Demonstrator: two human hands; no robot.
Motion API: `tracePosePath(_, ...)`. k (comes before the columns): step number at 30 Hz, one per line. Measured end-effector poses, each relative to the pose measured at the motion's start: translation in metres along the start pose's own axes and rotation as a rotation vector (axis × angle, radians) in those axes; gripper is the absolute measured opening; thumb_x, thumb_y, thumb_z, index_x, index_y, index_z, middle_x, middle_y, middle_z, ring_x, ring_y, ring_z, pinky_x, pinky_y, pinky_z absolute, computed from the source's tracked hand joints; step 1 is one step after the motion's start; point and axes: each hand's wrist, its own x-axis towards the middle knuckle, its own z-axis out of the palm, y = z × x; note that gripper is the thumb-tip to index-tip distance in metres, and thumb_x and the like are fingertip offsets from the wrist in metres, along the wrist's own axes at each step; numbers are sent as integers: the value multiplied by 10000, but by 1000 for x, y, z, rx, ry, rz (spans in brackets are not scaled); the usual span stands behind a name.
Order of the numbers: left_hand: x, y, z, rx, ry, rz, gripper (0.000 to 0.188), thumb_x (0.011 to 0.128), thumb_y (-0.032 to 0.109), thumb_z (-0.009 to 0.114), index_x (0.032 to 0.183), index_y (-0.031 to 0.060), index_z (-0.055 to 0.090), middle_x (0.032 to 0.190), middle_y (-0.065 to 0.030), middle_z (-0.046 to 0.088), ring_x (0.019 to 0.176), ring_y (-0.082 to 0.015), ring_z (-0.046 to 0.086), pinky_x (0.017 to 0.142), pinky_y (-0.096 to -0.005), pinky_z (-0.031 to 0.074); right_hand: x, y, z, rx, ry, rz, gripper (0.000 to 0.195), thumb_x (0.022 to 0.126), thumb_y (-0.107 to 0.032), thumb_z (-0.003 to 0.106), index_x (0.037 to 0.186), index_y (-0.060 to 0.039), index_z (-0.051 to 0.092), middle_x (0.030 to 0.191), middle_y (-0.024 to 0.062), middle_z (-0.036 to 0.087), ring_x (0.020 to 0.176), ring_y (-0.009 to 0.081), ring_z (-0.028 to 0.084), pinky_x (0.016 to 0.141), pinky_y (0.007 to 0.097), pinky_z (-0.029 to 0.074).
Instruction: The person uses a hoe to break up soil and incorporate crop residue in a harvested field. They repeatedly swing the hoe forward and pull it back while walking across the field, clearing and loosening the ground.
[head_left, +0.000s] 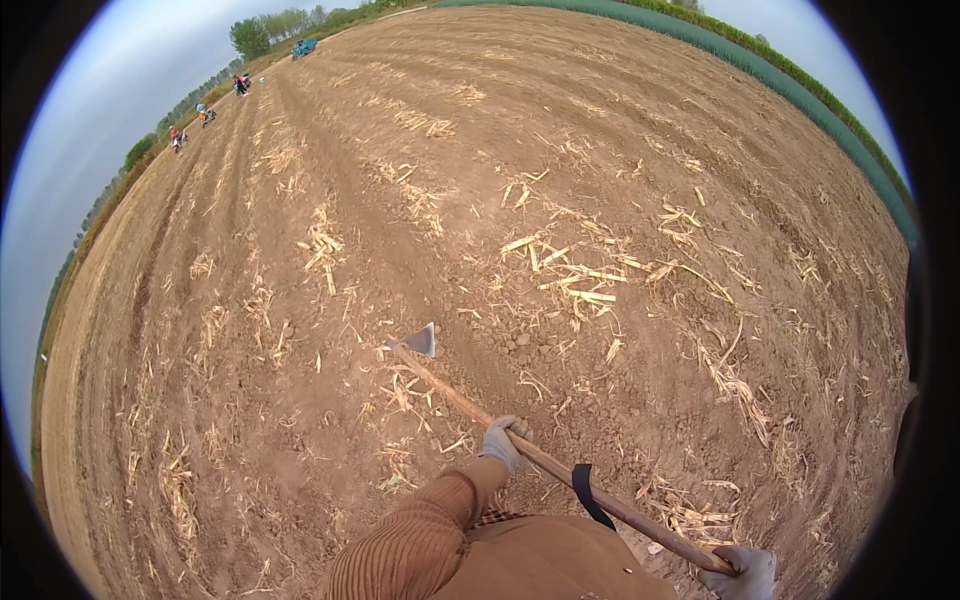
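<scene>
A hoe with a long wooden handle (555, 466) slants across my front, from lower right to the middle of the view. Its flat metal blade (421, 341) is at the far end, over the brown soil; whether it touches the ground I cannot tell. My left hand (504, 440), in a grey glove, is wrapped around the handle about midway. My right hand (741, 573), gloved too, grips the handle near its butt end. Between the hands, a black strap (589, 495) hangs by the handle in front of my brown top.
Dry, pale crop stalks (577, 277) lie scattered over the tilled field (360, 240). Several people (204, 114) are far off at the upper left, near a blue vehicle (304, 49). A green crop strip (795, 90) borders the field at the upper right.
</scene>
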Motion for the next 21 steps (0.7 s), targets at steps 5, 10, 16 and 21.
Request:
tracePosePath(5, 43, 22, 10, -76, 185, -102, 139, 869, 144, 480, 755, 66, 495, 669, -88, 516, 543, -245, 486, 566, -413, 485, 18, -113, 187, -1662, 104, -607, 248, 661, -197, 667, 849, -64, 574, 720, 119, 546, 659, 306, 568, 597, 383, 460)
tracePosePath(10, 76, 42, -13, 441, 24, -192, 153, 882, 171, 480, 780, 65, 517, 702, -88, 551, 601, -252, 550, 567, -430, 502, 91, -125, 331, -1919, -145, -890, 241, 654, -318, 711, 714, -122, 583, 574, 71, 542, 556, 267, 579, 520, 387, 438)
tracePosePath(16, 82, 74, 0, 193, 92, -341, 179, 850, 179, 625, 881, 58, 498, 765, -58, 536, 630, -198, 590, 512, -351, 571, 123, -138, 392, -1997, -393, -887, 271, 738, -395, 661, 760, -142, 565, 601, 61, 555, 572, 274, 584, 529, 397, 440)
tracePosePath(21, 75, 79, 26, 159, 57, -230, 202, 826, 220, 646, 814, 60, 523, 700, -72, 558, 579, -213, 579, 457, -303, 522, 141, -166, 408, -1999, -423, -909, 286, 741, -429, 650, 796, -156, 586, 596, 67, 549, 559, 274, 581, 520, 394, 438)
